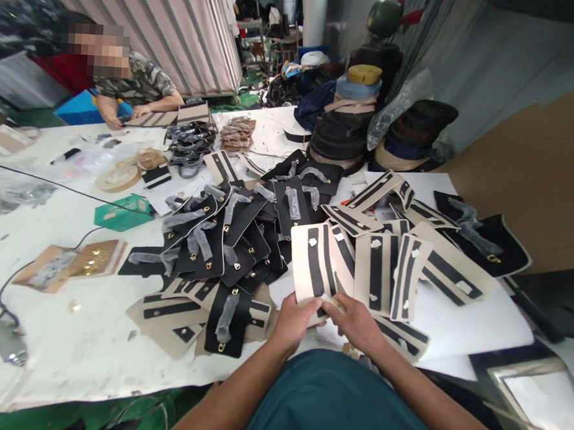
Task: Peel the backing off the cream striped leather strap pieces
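My left hand [294,322] is closed on the lower edge of a beige panel with black stripes [317,256], tilted up in front of me. Its thumb presses on the front. My right hand [351,319] is pinched at the panel's lower right corner, around a small white scrap [329,300] whose kind is unclear. More striped panels [373,272] lie to the right, several with white bits stuck on. To the left is a heap of black bag pieces [246,238] with wrapped handles and gold fittings. One black bag piece [224,338] lies nearest me.
On the left are a green box [124,212], an open carton of gold fittings [94,259], tape rolls [119,177] and a grey corded tool [4,338]. Strap rolls [341,131] stand at the back. A co-worker [139,86] sits across the table. Cardboard [533,171] leans at right.
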{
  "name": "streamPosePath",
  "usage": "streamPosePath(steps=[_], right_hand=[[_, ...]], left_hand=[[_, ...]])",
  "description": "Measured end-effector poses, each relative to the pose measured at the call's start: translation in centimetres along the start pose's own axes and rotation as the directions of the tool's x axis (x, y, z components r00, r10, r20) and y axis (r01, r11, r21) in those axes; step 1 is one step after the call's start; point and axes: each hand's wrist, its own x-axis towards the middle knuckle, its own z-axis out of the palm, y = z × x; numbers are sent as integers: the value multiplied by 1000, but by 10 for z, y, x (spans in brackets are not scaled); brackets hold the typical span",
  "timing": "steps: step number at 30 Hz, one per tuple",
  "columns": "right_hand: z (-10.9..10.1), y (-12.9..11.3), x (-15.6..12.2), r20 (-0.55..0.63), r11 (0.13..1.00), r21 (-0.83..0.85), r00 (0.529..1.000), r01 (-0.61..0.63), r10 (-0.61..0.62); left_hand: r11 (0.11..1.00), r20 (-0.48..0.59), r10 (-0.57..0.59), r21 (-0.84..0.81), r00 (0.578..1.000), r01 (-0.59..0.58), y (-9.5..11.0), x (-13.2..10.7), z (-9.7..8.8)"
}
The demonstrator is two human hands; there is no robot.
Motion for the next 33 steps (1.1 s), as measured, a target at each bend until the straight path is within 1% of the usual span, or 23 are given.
streamPosePath(steps=[2, 3, 5, 7, 11, 13, 15, 16, 18, 19, 20, 21, 22, 23, 24, 26, 27, 28, 29, 30, 31, 32, 33], right_hand=[[-5, -1, 1, 31, 998, -52, 999, 29, -28], [-7, -1, 2, 36, 992, -112, 998, 55, -52], [-13, -1, 7, 27, 958, -263, 994, 112, -109], [-19, -1, 12, 13, 918, -369, 988, 148, -154], [-27, -5, 16, 25, 901, -389, 980, 193, -199], [-27, -7, 13, 8, 879, -414, 967, 236, -255], [-25, -12, 6, 0, 833, -448, 932, 324, -362], [-23, -15, 2, 21, 796, -459, 900, 395, -435], [-22, -20, -9, 105, 718, -426, 818, 550, -565], [-22, -23, -14, 143, 700, -378, 785, 606, -602], [-23, -24, -19, 160, 708, -317, 771, 632, -617], [-25, -25, -22, 152, 743, -244, 781, 623, -605], [-28, -24, -24, 133, 795, -163, 811, 584, -569], [-31, -21, -25, 113, 847, -83, 849, 526, -516], [-35, -18, -25, 98, 887, -11, 884, 461, -458], [-40, -12, -22, 91, 932, 95, 930, 349, -357], [-42, -9, -20, 91, 943, 129, 944, 306, -318], [-44, -6, -19, 86, 949, 155, 953, 274, -289], [-46, -4, -18, 80, 953, 177, 962, 245, -262], [-48, -3, -17, 67, 956, 194, 970, 219, -235], [-49, -1, -16, 51, 959, 207, 977, 195, -209], [-51, 0, -16, 40, 960, 218, 982, 174, -187], [-52, 1, -16, 30, 959, 236, 986, 155, -166]], left_hand=[[999, -63, 12, 32, 998, -10, 5, 1, 8], [998, -87, 20, 56, 996, -16, 8, 1, 12], [994, -113, 46, 106, 993, -34, 14, 2, 19], [986, -122, 84, 152, 989, -65, 18, 2, 25], [932, -155, 218, 326, 964, -159, 19, 6, 33], [896, -142, 281, 394, 949, -206, 16, 12, 35], [899, -129, 309, 363, 942, -245, 12, 21, 36], [916, -140, 300, 318, 943, -244, 12, 26, 36], [957, -206, 245, 210, 948, -201, 16, 40, 40], [973, -225, 201, 159, 953, -168, 21, 47, 45], [983, -215, 162, 120, 963, -139, 28, 53, 51], [987, -170, 143, 99, 975, -127, 37, 58, 60], [985, -97, 154, 94, 983, -145, 46, 63, 72], [978, -2, 187, 97, 982, -186, 55, 67, 86], [967, 113, 218, 109, 969, -230, 64, 71, 101], [942, 347, 250, 128, 904, -310, 78, 79, 132], [928, 440, 250, 144, 862, -343, 83, 86, 144], [907, 492, 257, 174, 832, -383, 86, 93, 152], [870, 496, 289, 221, 819, -441, 88, 102, 156], [808, 457, 356, 289, 815, -514, 90, 113, 155], [717, 392, 445, 383, 805, -583, 92, 125, 148], [603, 329, 537, 495, 777, -626, 96, 138, 138], [476, 279, 620, 609, 733, -634, 101, 151, 124]])
